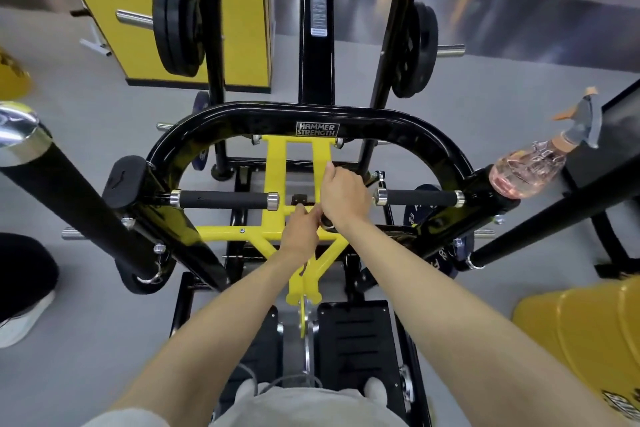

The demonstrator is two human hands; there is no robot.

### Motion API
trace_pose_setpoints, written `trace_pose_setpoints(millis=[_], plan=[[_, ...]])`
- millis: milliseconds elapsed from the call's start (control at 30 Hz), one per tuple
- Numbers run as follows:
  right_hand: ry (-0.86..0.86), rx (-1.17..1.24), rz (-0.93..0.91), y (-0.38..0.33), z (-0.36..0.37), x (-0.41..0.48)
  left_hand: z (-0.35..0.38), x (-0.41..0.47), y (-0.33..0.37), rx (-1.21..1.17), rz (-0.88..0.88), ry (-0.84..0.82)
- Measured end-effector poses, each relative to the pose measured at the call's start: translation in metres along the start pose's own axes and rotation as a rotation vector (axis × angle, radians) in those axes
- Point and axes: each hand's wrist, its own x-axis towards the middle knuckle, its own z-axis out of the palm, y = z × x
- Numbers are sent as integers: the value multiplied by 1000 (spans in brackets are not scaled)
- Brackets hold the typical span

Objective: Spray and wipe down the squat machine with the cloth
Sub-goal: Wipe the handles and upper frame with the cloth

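A person stood on the black footplates of a Hammer Strength squat machine, both bare arms stretched to its yellow inner frame. The left hand and right hand met there, fingers curled against the yellow bars; whether either gripped anything could not be told, and no cloth showed. A clear spray bottle with pinkish liquid rested tilted on the machine's right shoulder pad, well apart from the hands.

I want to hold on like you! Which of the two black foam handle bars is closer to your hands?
The short black foam handle bar on the right. The right hand sits just beside its chrome end, while the longer left foam handle bar ends farther from both hands.
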Motion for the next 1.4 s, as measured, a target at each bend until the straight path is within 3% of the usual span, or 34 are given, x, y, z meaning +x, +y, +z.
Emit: trace_pose_setpoints(millis=[67, 267, 467, 600, 667, 767, 900, 1167, 1400], plan=[[-14, 5, 3, 0, -3, -1, 2, 2, -2, -4, -38, -59], [-14, 37, 4, 0, -3, -1, -9, -7, 25, -198, -113, 23], [-21, 75, 25, -2, -4, -2, -28, -21, 36, -409, -68, -10], [-77, 162, 7, 1, -8, -1, -46, -31, 28, -910, -118, -154], [-115, 195, -2, 1, -9, -2, -49, -32, 20, -1052, -137, -126], [-199, 229, 5, 3, -14, 0, -41, -29, 10, -916, -238, 49], [-337, 247, -63, 5, -22, 1, -16, -28, 16, -705, -298, 26], [-834, 376, -114, 13, -45, 13, -4, -37, 49, -876, -363, 186], [-975, 283, -239, 15, -56, 20, -8, -58, 69, -977, -374, 276]])
